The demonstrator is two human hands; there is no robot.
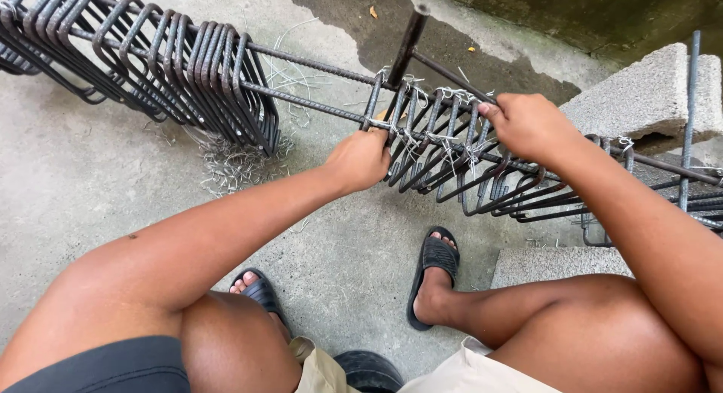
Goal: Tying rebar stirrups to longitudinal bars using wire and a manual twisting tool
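Observation:
A long rebar cage [316,107] lies across the view, made of straight steel bars and several bent stirrups tied with thin wire. My left hand [360,159] grips a stirrup and the near bar at mid-frame. My right hand [527,126] is closed over the upper bar and the stirrups just to the right. A dark metal tool handle [407,43] stands up from the cage between my hands. A bunch of loose stirrups [188,69] hangs packed together on the bars to the left.
A heap of cut tie wire [237,163] lies on the concrete floor under the loose stirrups. A concrete block [648,95] supports the cage at right, with another slab [557,263] near my right knee. My sandalled feet [435,276] rest below the cage.

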